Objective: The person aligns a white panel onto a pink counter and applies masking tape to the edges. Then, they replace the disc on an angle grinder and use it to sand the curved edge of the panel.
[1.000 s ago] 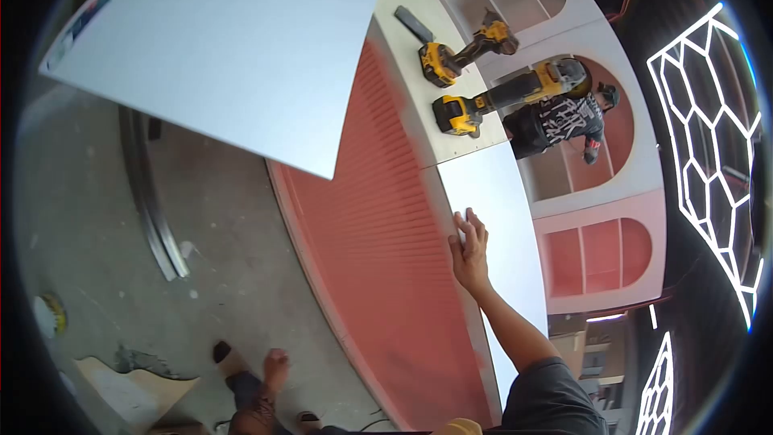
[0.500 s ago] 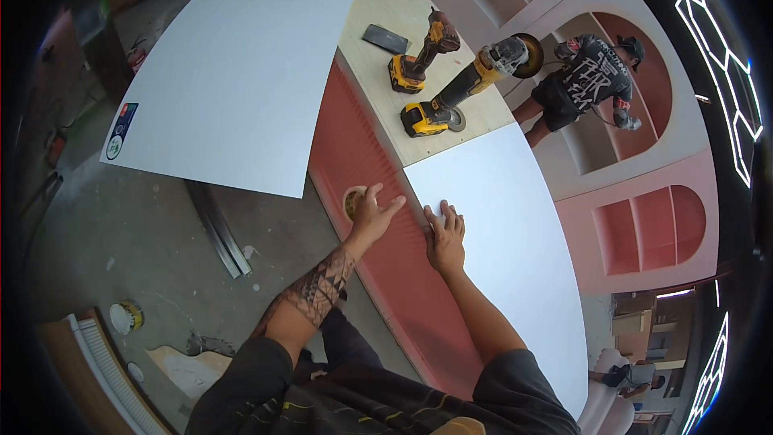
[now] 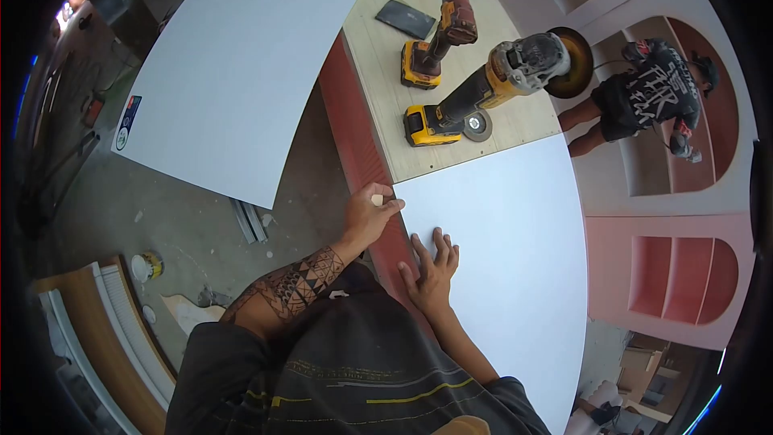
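My left hand (image 3: 369, 216) is at the edge of the workbench, beside the corner of a white sheet (image 3: 499, 234). Its thumb and forefinger curl toward each other, and a small pale patch shows between them; I cannot make out what it is. My right hand (image 3: 435, 275) lies on the white sheet near its left edge, fingers spread and thumb at the rim. Below the sheet's edge, the bench side is a pink ribbed panel (image 3: 354, 137).
Beyond the sheet, a bare wooden board (image 3: 386, 72) carries a cordless driver (image 3: 439, 40), an angle grinder (image 3: 491, 84), a loose disc (image 3: 477, 125) and a dark flat block (image 3: 405, 18). Another white panel (image 3: 241, 56) juts out at left. A person (image 3: 644, 101) works by arched shelves.
My left hand has come up to the sheet's corner and its fingers have drawn together. The pale ring beside it has gone from view. My right hand has slid nearer my body.
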Demonstrator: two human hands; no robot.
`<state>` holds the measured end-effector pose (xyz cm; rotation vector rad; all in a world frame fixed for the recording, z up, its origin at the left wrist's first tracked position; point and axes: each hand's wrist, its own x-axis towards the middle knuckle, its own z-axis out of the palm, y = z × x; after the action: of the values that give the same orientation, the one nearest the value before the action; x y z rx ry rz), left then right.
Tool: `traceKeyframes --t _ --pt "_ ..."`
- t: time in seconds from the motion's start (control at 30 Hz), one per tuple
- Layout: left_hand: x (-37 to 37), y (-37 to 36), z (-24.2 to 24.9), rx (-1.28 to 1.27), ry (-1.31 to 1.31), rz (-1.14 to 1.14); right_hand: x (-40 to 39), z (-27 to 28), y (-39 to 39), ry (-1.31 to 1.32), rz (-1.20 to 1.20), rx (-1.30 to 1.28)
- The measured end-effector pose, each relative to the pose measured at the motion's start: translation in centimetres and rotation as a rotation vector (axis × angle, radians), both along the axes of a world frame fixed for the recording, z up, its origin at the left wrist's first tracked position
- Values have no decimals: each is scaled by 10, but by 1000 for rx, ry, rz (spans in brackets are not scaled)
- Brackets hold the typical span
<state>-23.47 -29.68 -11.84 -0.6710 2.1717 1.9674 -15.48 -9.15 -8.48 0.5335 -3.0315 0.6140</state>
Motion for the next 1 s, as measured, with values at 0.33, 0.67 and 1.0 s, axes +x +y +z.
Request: traceKeyframes --t 0.33,0.67,1.0 --pt "3 3 22 150 -136 126 -214 -13 287 218 -441 215" --pt "-10 -6 35 123 -230 14 -318 -4 399 -252 -752 168" --pt "-11 2 33 117 -220 71 -327 -7 399 -188 -789 175"
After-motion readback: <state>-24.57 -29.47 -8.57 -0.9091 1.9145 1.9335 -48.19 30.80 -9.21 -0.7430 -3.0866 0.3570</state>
